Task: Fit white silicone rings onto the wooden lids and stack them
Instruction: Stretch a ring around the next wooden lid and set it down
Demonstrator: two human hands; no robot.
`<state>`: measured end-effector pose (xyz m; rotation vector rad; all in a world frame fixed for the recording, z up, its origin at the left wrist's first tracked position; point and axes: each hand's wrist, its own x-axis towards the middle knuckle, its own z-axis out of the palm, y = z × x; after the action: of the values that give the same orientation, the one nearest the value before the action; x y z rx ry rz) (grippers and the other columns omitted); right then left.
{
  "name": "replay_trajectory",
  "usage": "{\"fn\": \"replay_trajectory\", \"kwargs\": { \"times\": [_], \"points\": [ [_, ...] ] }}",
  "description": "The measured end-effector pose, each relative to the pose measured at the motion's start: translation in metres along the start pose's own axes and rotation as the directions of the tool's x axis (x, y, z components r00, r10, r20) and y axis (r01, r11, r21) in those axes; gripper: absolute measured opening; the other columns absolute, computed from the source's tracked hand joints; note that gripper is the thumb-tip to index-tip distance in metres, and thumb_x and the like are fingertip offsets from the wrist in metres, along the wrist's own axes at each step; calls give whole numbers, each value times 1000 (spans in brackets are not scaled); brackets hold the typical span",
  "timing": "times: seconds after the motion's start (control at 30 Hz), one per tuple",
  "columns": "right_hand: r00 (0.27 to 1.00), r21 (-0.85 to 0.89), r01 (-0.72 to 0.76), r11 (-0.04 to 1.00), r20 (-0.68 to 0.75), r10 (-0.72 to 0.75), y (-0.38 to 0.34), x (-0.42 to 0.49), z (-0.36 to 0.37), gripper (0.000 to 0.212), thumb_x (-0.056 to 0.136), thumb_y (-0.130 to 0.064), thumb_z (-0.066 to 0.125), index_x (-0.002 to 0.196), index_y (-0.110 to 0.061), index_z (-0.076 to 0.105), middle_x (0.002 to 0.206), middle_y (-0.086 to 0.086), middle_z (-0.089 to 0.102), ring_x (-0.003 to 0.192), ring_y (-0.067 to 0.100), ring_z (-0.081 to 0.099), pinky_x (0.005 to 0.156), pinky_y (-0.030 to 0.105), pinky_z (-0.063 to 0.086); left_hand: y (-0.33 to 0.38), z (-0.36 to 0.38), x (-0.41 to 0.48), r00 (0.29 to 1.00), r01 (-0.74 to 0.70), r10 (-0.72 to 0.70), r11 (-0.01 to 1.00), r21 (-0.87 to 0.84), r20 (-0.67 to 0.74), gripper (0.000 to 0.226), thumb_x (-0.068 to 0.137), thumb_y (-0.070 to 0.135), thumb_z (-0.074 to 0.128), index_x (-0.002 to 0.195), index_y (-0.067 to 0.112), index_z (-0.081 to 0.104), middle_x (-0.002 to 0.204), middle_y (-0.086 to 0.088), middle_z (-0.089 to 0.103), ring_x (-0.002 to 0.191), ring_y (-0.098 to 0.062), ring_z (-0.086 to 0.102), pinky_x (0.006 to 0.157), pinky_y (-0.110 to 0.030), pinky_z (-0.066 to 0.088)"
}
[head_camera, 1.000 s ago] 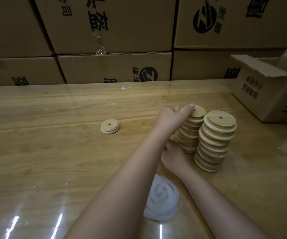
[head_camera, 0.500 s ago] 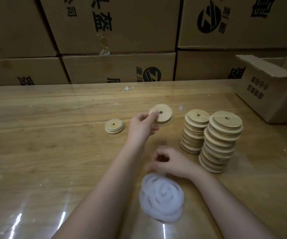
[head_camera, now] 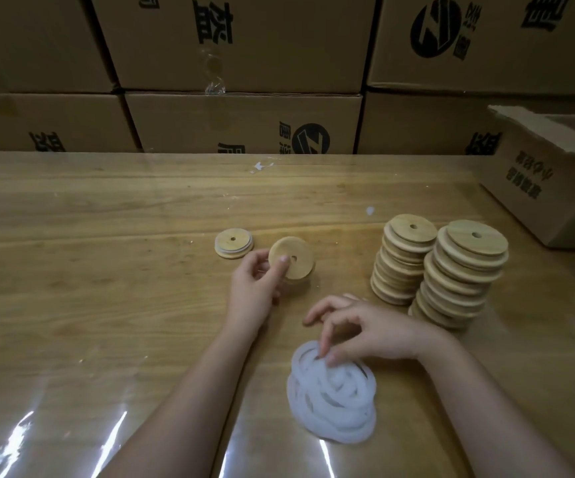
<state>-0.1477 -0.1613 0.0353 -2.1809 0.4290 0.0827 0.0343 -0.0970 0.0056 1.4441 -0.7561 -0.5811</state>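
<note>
Boxes wall off the far side. Counter: open box far right, two bare-lid stacks right, probably the feed, within reach. Rings piled near centre under right grip, which pinches the pile top to pull one. Left grip holds one lid by its edge, tilted, face clear for ring. Ringed lid just left: likely the output stack's start.

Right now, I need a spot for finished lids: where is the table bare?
Bare: the table left of the ringed lid, and the far strip between that lid and the cartons. Crowded: the right, with two lid stacks, the ring pile pinched by the right hand, the left hand holding a bare lid, and the open box.
</note>
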Motion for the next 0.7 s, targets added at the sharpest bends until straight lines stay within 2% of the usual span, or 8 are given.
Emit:
{"fn": "replay_trajectory", "kwargs": {
  "times": [0.07, 0.13, 0.2, 0.3, 0.4, 0.5, 0.6, 0.7],
  "points": [
    [1000, 84, -3, 996, -31, 6, 1, 0, 0, 12, 79, -23, 73, 77, -34, 67, 116, -25, 53, 115, -7, 41, 101, 18, 30, -1, 1, 0, 998, -32, 30, 999, 34, 56, 10, 85, 20, 67, 93, 22, 63, 73, -4, 57, 57, -14, 53, 46, -25, 44],
    [996, 97, 15, 995, -84, -7, 2, 2, 2, 11, 79, -21, 73, 77, -30, 68, 110, -21, 57, 109, -6, 46, 95, 11, 33, -2, 2, 0, 991, -71, 61, 994, 80, 119, 14, 83, 21, 69, 93, 29, 63, 73, -1, 56, 60, -19, 54, 49, -30, 44],
    [980, 159, 38, 987, -201, -5, 3, 6, 8, 7, 79, -17, 73, 78, -24, 69, 99, -10, 62, 98, 4, 54, 89, 14, 39, -2, 3, -1, 983, -96, 78, 990, 106, 167, 19, 83, 21, 69, 92, 35, 62, 78, -1, 59, 62, -24, 59, 52, -32, 46],
    [917, 356, 79, 931, -393, 72, 3, 12, 14, 7, 81, -13, 70, 80, -20, 69, 83, 0, 66, 79, 13, 59, 78, 27, 47, -1, 5, -2, 977, -90, 70, 992, 93, 200, 24, 85, 17, 67, 94, 38, 59, 85, 4, 64, 60, -16, 66, 47, -23, 47],
    [827, 467, 173, 867, -547, 129, 5, 19, 16, 16, 82, -8, 68, 83, -24, 71, 80, -7, 69, 79, 6, 62, 73, 17, 50, -2, 3, 0, 972, -140, 108, 979, 145, 210, 26, 85, 17, 66, 95, 39, 57, 82, 14, 65, 65, -12, 65, 58, -24, 51],
    [742, 480, 246, 842, -653, 155, 5, 26, 21, 17, 82, -5, 66, 83, -21, 71, 73, -8, 69, 71, 2, 62, 66, 13, 48, -4, 2, 1, 966, -159, 124, 977, 141, 228, 27, 86, 18, 66, 97, 41, 58, 85, 10, 64, 67, -15, 60, 65, -35, 52],
    [669, 419, 267, 868, -728, 146, 5, 31, 27, 15, 83, -5, 67, 80, -20, 68, 61, -7, 63, 60, 5, 58, 62, 17, 47, -4, 3, 0, 964, -144, 114, 983, 111, 239, 30, 86, 14, 66, 100, 40, 60, 84, 10, 63, 68, -14, 60, 67, -43, 54],
    [598, 298, 231, 926, -794, 107, 6, 32, 30, 12, 83, -10, 67, 81, -22, 66, 67, -6, 62, 65, 12, 57, 62, 25, 46, -5, 4, 0, 961, -135, 110, 988, 81, 255, 27, 86, 11, 65, 94, 37, 63, 84, 16, 67, 66, -7, 61, 62, -34, 55]
  ]
}}
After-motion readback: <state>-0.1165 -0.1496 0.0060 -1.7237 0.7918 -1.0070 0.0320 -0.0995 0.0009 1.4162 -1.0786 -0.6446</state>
